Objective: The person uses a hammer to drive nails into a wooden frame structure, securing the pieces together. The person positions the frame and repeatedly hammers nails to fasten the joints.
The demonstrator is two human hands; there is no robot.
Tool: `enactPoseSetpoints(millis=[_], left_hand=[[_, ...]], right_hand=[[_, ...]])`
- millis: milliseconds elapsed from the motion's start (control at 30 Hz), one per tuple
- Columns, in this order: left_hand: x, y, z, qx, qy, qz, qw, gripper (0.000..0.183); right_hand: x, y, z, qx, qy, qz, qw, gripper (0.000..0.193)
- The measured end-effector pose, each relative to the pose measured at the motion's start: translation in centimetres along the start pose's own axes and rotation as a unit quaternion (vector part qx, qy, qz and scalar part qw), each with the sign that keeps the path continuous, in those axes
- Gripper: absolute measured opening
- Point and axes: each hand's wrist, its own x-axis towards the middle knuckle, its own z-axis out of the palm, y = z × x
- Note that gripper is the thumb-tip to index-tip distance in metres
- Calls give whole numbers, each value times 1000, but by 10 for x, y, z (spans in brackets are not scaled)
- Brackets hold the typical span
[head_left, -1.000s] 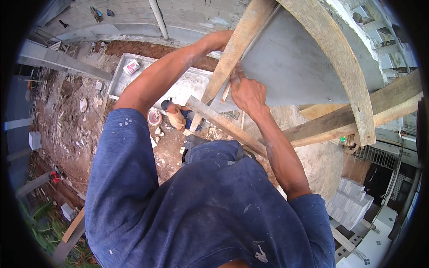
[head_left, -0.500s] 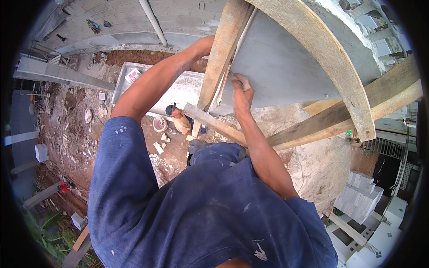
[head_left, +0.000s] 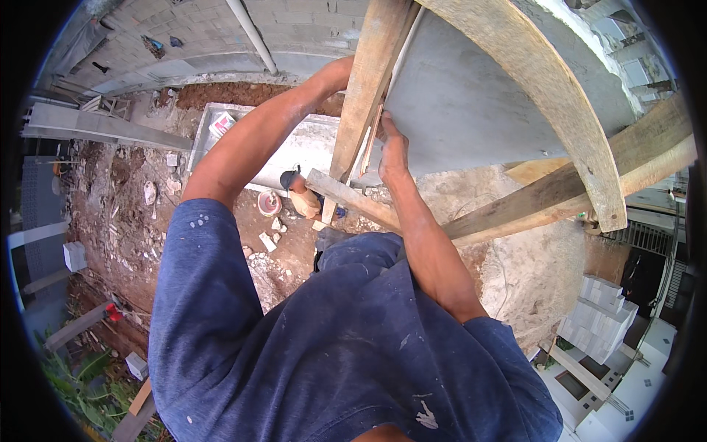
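An upright wooden post (head_left: 361, 96) stands in front of me against a smooth grey panel (head_left: 471, 103). My left forearm reaches up behind the post, which hides the left hand and whatever it touches. Along the post's right side runs a thin wooden strip (head_left: 370, 144). My right hand (head_left: 394, 147) is at this strip, its fingers bent and closed against the edge; the fingertips are partly hidden.
A curved board (head_left: 545, 88) arches over the panel, and a thick beam (head_left: 545, 191) crosses at right. A shorter beam (head_left: 353, 200) lies before my body. Far below, a person (head_left: 302, 193) stands by a bucket (head_left: 269, 202) on rubble-strewn ground. Pale blocks (head_left: 598, 317) are stacked at right.
My right hand has turned and closed in on the strip, shifting slightly left; its fingers were pinched beside the strip before. My left arm has barely moved. The view has shifted a little.
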Motion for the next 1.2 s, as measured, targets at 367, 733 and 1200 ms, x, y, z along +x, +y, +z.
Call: enactPoseSetpoints(millis=[367, 733, 1200], left_hand=[[8, -7, -4, 59, -56, -10, 997, 10], [-7, 6, 0, 101, -70, 16, 992, 10], [6, -35, -16, 80, -119, -7, 990, 36]], right_hand=[[-9, -27, 27, 75, 76, 45, 993, 46], [-2, -20, 25, 22, 54, 64, 996, 60], [9, -18, 35, 21, 76, 102, 992, 40]])
